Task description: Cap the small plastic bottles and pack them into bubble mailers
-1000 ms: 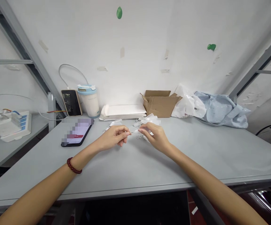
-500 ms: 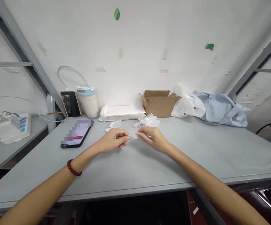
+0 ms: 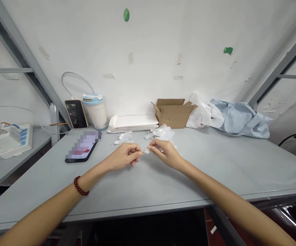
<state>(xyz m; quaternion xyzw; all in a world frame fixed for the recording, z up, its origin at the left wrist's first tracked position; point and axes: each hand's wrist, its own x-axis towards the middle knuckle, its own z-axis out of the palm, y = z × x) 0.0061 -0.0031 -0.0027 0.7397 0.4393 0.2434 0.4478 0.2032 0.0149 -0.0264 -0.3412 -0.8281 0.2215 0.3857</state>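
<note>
My left hand (image 3: 129,155) is closed in a pinch on a thin metal-looking piece, too small to make out, pointing toward the other hand. Opposite it, my right hand (image 3: 164,152) pinches a small translucent white plastic piece (image 3: 147,151), which shows between the two sets of fingertips. Whether the two pieces are joined I cannot tell. Just behind my left hand lies a small group of clear plastic pieces (image 3: 124,137) with thin rings. A larger heap of similar translucent pieces (image 3: 164,132) lies behind my right hand, which partly covers it.
Along the wall stand a propped phone (image 3: 76,114), a blue-lidded cup (image 3: 98,114), a stack of white envelopes (image 3: 134,123), an open cardboard box (image 3: 175,116), a white plastic bag (image 3: 204,114) and blue cloth (image 3: 242,118). A second phone (image 3: 83,147) lies flat at left, near a power strip (image 3: 22,140).
Both hands stay close together in their pinches, with only slight finger shifts. The small white piece shows a little more clearly between them. The view has shifted slightly.
</note>
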